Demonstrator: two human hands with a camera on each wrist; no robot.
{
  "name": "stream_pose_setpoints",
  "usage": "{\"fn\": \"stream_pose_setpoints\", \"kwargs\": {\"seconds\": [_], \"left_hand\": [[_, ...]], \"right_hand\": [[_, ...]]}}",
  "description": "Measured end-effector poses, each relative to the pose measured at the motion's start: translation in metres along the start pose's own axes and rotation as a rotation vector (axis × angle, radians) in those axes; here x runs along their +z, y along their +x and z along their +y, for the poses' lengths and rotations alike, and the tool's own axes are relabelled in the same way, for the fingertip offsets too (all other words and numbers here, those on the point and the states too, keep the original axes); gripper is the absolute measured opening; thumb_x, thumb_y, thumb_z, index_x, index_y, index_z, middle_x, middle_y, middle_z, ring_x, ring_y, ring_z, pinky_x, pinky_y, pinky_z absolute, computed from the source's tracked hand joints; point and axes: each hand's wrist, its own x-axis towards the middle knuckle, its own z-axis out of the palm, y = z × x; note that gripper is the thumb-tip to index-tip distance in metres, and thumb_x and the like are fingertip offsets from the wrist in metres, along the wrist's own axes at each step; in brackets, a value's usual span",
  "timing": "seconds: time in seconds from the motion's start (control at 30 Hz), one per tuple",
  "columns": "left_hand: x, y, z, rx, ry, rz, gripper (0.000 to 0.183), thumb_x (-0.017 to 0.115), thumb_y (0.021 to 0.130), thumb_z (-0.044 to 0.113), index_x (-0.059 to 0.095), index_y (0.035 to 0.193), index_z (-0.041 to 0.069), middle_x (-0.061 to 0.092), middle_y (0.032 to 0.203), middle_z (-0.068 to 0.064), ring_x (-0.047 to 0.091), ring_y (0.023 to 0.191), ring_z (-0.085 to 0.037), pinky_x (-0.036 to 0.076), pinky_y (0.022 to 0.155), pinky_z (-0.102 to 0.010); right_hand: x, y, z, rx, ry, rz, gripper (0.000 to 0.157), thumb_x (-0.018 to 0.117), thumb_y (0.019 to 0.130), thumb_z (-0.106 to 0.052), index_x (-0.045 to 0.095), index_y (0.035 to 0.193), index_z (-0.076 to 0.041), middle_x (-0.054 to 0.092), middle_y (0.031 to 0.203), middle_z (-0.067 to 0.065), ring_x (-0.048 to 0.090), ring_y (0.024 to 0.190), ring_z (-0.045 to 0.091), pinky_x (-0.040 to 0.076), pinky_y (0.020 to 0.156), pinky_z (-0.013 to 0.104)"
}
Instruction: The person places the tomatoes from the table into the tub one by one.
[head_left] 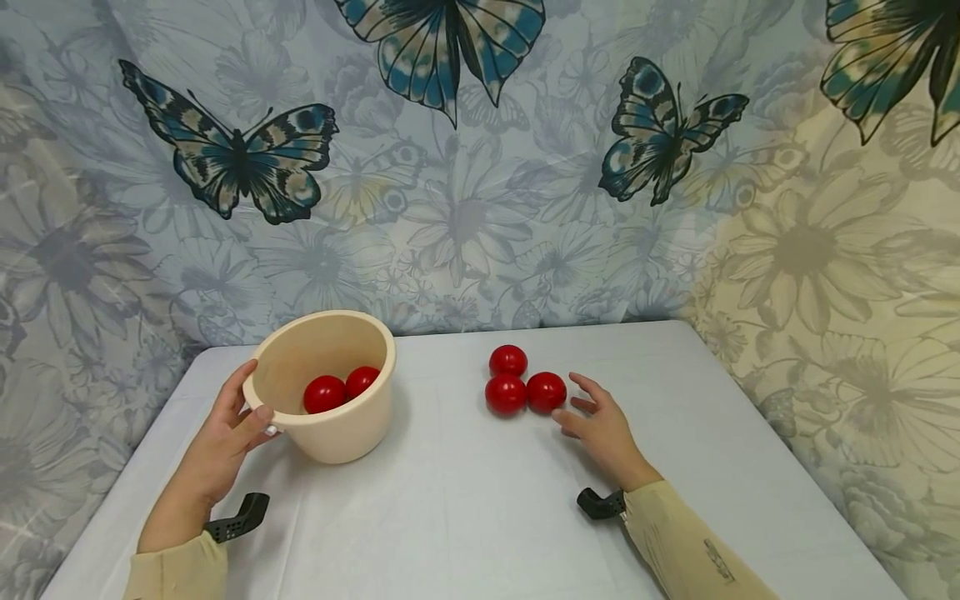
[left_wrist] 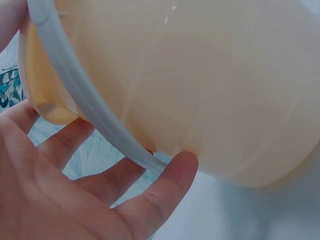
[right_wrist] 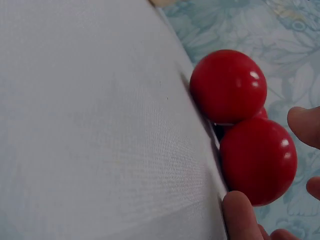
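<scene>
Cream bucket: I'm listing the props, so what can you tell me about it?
The cream bucket looks like smooth plastic: round, wide-mouthed, with a thickened rim and walls narrowing toward the base. It is on the left part of the white-covered table, tilted toward the left hand, which holds its rim. Two red balls lie inside.

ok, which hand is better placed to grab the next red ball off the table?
Probably the right hand: it holds nothing, and its fingers are close to the nearest red ball. The left hand grips the bucket, farther from the loose balls.
</scene>
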Motion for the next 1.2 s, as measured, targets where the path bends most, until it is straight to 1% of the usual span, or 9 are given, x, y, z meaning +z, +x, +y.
{"fn": "stream_pose_setpoints", "kwargs": {"seconds": [0.37,0.5,0.6,0.7,0.73,0.83,0.97,1.07,1.2], "left_hand": [[0.0,0.001,0.0,0.007,-0.009,-0.005,0.073,0.052,0.104,0.01,0.009,0.161,0.024,0.001,0.165,-0.013,0.038,0.127,-0.021,0.051,0.083,-0.019],[0.0,0.001,0.0,-0.004,-0.001,0.002,0.073,0.053,0.104,0.011,0.008,0.161,0.024,0.001,0.165,-0.014,0.037,0.128,-0.022,0.051,0.083,-0.019],[0.0,0.001,0.0,-0.011,-0.002,0.008,0.074,0.053,0.104,0.011,0.008,0.161,0.023,0.001,0.165,-0.014,0.036,0.129,-0.023,0.051,0.083,-0.019],[0.0,0.001,0.001,-0.017,-0.005,0.011,0.074,0.053,0.104,0.011,0.007,0.161,0.023,0.002,0.164,-0.015,0.036,0.129,-0.025,0.051,0.082,-0.019],[0.0,0.001,0.001,-0.018,-0.002,0.012,0.074,0.053,0.104,0.011,0.007,0.161,0.023,0.002,0.164,-0.015,0.035,0.129,-0.025,0.051,0.082,-0.019],[0.0,0.001,0.001,-0.023,0.004,0.014,0.074,0.053,0.104,0.01,0.007,0.161,0.023,0.001,0.165,-0.014,0.033,0.131,-0.03,0.051,0.082,-0.019],[0.0,0.001,0.002,-0.026,0.013,0.016,0.075,0.053,0.104,0.011,0.007,0.161,0.023,0.001,0.165,-0.014,0.029,0.134,-0.037,0.051,0.082,-0.018],[0.0,0.001,0.002,-0.027,0.015,0.017,0.075,0.053,0.104,0.012,0.007,0.161,0.024,0.001,0.165,-0.014,0.031,0.133,-0.033,0.05,0.082,-0.018],[0.0,0.001,0.001,-0.025,0.014,0.017,0.075,0.053,0.104,0.011,0.007,0.161,0.024,0.002,0.164,-0.015,0.035,0.129,-0.024,0.051,0.082,-0.018]], "right_hand": [[0.005,0.016,0.001,0.012,0.03,-0.027,0.082,0.08,0.087,-0.021,0.035,0.155,-0.023,0.029,0.156,0.015,0.043,0.132,0.036,0.057,0.079,0.037],[0.009,0.021,0.002,0.015,0.023,-0.018,0.081,0.08,0.086,-0.022,0.036,0.154,-0.025,0.028,0.156,0.015,0.05,0.127,0.038,0.057,0.077,0.037],[0.011,0.024,0.002,0.021,0.024,-0.014,0.081,0.08,0.086,-0.021,0.036,0.154,-0.026,0.027,0.157,0.015,0.049,0.127,0.039,0.058,0.077,0.037],[0.012,0.027,0.003,0.023,0.028,-0.018,0.081,0.08,0.087,-0.02,0.036,0.154,-0.026,0.027,0.157,0.016,0.043,0.132,0.04,0.057,0.077,0.037],[0.012,0.028,0.003,0.022,0.034,-0.022,0.081,0.08,0.086,-0.02,0.036,0.154,-0.025,0.027,0.157,0.016,0.04,0.134,0.039,0.057,0.077,0.037],[0.014,0.03,0.003,0.011,0.034,-0.043,0.082,0.081,0.086,-0.019,0.037,0.154,-0.025,0.029,0.155,0.016,0.038,0.135,0.038,0.057,0.079,0.037],[0.016,0.033,0.004,-0.018,-0.005,-0.057,0.079,0.081,0.085,-0.02,0.04,0.153,-0.023,0.039,0.149,0.016,0.042,0.13,0.036,0.056,0.083,0.039],[0.016,0.033,0.005,-0.038,-0.071,-0.036,0.073,0.08,0.086,-0.021,0.044,0.15,-0.02,0.048,0.142,0.015,0.046,0.126,0.035,0.053,0.09,0.042],[0.015,0.031,0.007,-0.048,-0.113,-0.008,0.068,0.079,0.088,-0.022,0.048,0.148,-0.017,0.051,0.14,0.013,0.045,0.127,0.034,0.049,0.096,0.043]]}}
